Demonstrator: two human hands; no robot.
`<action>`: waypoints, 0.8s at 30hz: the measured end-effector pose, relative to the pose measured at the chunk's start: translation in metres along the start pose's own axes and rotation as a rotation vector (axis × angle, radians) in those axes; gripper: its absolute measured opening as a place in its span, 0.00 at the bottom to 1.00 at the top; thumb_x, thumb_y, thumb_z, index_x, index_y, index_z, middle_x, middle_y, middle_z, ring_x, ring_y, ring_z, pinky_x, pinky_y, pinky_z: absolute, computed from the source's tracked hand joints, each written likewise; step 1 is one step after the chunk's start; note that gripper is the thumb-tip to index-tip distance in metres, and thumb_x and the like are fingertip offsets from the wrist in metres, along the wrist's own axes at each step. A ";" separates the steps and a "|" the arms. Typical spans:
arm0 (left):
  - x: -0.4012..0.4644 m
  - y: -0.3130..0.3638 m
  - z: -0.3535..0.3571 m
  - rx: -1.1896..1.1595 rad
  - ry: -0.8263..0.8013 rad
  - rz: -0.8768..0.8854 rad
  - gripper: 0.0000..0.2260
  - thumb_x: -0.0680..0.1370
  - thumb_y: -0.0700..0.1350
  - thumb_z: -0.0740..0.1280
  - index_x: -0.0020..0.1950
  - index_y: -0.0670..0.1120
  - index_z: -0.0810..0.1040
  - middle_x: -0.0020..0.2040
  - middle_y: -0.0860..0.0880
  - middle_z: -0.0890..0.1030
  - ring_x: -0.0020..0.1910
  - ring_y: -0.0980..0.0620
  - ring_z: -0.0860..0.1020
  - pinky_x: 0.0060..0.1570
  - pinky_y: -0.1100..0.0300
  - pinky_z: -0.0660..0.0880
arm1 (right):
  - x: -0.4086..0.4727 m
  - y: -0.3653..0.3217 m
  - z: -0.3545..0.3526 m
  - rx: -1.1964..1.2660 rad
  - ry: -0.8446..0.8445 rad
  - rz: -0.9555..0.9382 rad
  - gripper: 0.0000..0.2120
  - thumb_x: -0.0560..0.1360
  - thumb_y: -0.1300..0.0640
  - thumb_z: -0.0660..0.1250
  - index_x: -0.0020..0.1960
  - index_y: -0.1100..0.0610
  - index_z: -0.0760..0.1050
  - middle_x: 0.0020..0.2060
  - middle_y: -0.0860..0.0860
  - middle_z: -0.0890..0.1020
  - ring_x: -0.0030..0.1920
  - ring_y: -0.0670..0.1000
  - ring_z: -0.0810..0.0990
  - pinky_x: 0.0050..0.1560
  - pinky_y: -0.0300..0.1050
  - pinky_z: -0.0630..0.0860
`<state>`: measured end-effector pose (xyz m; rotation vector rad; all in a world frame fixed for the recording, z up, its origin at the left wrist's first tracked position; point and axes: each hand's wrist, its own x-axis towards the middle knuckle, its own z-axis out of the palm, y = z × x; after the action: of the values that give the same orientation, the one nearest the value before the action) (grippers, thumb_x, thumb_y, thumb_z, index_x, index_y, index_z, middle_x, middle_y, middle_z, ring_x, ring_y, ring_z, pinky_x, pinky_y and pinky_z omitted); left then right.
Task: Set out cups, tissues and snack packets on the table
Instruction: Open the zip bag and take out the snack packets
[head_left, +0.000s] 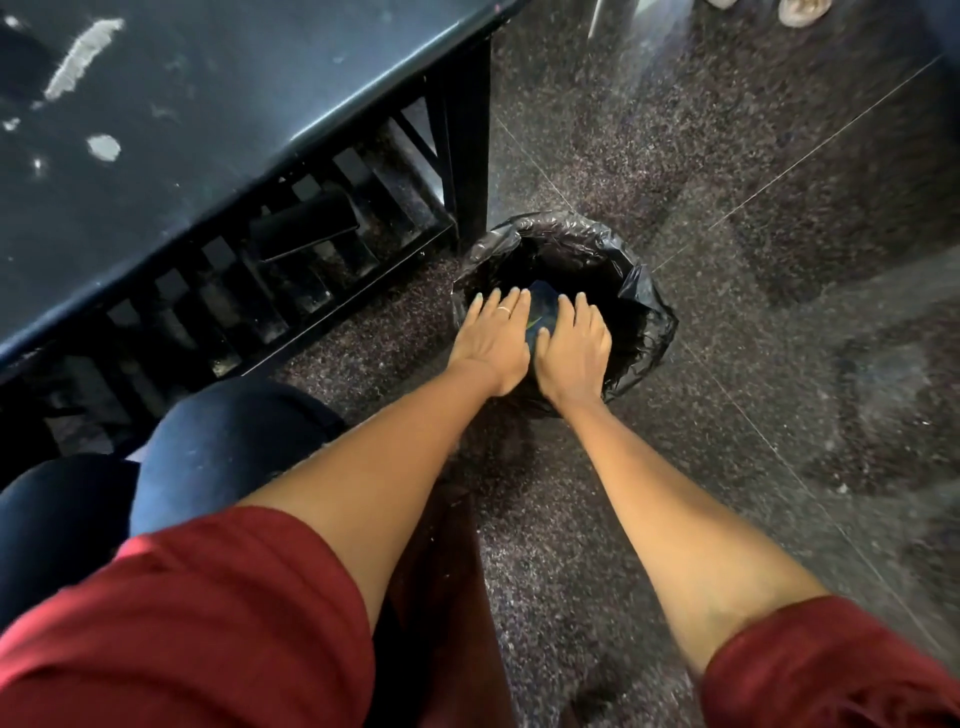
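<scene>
A small bin lined with a black plastic bag (644, 291) stands on the floor beside the table leg. Both hands reach down into its mouth, side by side. My left hand (493, 338), with a ring on one finger, lies flat with straight fingers. My right hand (574, 345) is beside it, its fingers slightly bent over a dark blue-green packet (540, 306) inside the bin. Only a small part of that packet shows between the hands. No cups or tissues are in sight.
A dark table top (182, 130) with pale smears fills the upper left, on a black slatted frame with a leg (470, 145) next to the bin. Speckled dark floor tiles (779, 208) spread to the right. My knees in dark trousers are at the lower left.
</scene>
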<state>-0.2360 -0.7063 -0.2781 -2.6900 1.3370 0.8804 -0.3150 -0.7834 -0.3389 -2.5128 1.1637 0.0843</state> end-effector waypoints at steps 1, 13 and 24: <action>-0.002 0.000 -0.005 0.007 0.023 0.002 0.27 0.82 0.46 0.52 0.78 0.42 0.45 0.79 0.45 0.49 0.78 0.46 0.47 0.76 0.52 0.43 | -0.003 -0.003 -0.005 -0.009 0.017 -0.023 0.26 0.79 0.53 0.57 0.74 0.60 0.58 0.74 0.59 0.61 0.74 0.59 0.58 0.73 0.54 0.54; -0.053 -0.006 -0.072 0.157 0.351 -0.008 0.27 0.83 0.47 0.50 0.78 0.40 0.43 0.79 0.44 0.47 0.78 0.45 0.44 0.76 0.51 0.43 | -0.027 -0.052 -0.097 -0.109 0.244 -0.220 0.29 0.80 0.46 0.51 0.75 0.62 0.56 0.75 0.58 0.60 0.75 0.57 0.56 0.75 0.53 0.52; -0.131 -0.047 -0.135 0.060 0.633 -0.038 0.25 0.83 0.48 0.48 0.78 0.41 0.47 0.79 0.44 0.51 0.78 0.45 0.47 0.76 0.51 0.43 | -0.060 -0.138 -0.179 -0.145 0.407 -0.483 0.29 0.80 0.46 0.52 0.75 0.62 0.57 0.74 0.59 0.61 0.75 0.58 0.58 0.74 0.54 0.54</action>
<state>-0.1994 -0.6145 -0.1112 -3.0543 1.3396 -0.0442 -0.2695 -0.7218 -0.1180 -2.9552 0.6591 -0.5044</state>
